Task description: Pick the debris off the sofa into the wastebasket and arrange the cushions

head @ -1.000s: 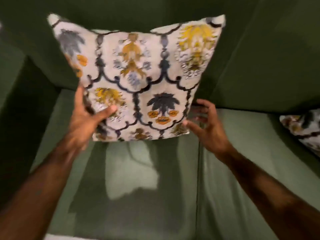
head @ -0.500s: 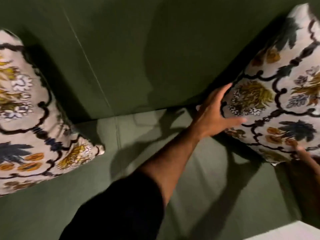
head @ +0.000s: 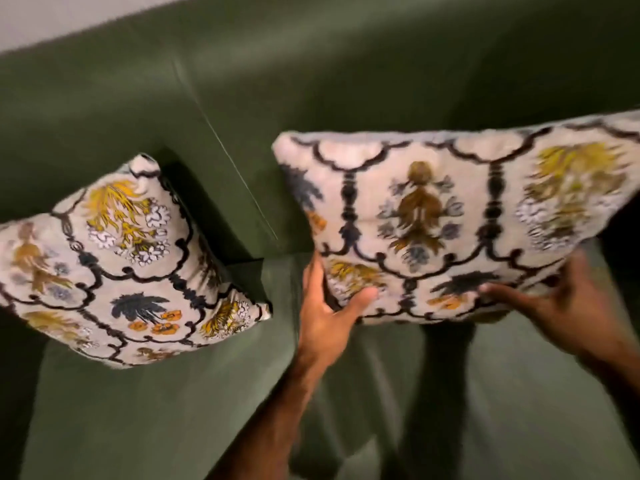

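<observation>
Two cream cushions with a yellow, blue and black floral print sit on the green sofa [head: 145, 410]. The left cushion [head: 117, 268] leans tilted against the sofa's left corner, untouched. The right cushion [head: 460, 220] is held upright in front of the backrest. My left hand [head: 329, 313] grips its lower left corner, thumb across the front. My right hand [head: 557, 303], blurred, holds its lower right edge. No debris or wastebasket is in view.
The green backrest [head: 311, 81] runs across the top, with a strip of pale wall [head: 52, 19] above it. Bare seat cushion lies between and in front of the two cushions.
After setting the first cushion at the left corner, my view swung right. Both hands took hold of the second cushion and have brought it left, in front of the backrest.
</observation>
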### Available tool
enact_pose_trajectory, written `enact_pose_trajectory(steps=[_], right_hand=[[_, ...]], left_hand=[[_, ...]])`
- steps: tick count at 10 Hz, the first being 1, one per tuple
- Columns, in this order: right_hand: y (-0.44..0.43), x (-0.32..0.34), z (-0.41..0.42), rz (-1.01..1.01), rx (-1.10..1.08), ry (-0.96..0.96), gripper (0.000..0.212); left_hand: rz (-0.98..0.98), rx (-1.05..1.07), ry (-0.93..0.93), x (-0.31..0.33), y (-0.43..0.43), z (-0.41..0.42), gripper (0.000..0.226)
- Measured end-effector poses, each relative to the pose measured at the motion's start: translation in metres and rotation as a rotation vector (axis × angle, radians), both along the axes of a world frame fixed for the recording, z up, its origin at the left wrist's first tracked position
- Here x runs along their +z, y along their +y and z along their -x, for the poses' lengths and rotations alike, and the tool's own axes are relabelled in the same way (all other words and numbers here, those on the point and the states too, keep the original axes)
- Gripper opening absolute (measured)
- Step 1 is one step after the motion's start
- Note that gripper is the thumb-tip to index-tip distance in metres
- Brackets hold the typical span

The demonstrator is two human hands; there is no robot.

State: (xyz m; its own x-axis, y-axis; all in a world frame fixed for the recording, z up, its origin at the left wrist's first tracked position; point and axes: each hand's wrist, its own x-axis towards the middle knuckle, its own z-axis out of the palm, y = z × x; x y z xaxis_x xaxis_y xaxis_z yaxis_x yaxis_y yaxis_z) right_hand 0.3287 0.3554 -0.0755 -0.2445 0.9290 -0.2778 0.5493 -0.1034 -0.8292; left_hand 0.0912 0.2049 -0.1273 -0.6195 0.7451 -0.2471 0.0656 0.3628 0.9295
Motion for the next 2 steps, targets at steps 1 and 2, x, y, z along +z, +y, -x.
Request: enact_pose_trajectory(steps=[1, 2], right_hand=[[-0.014, 0.007, 0.005, 0.015, -0.017, -0.022, 0.097], [-0.043, 0.053, 0.008, 0.073, -0.232, 0.025, 0.112]], left_hand=[[0.107, -0.069, -0.039, 0.011, -0.016, 0.012, 0.095], [0.247, -0.244, 0.232, 0.041, -0.050, 0.008, 0.094]])
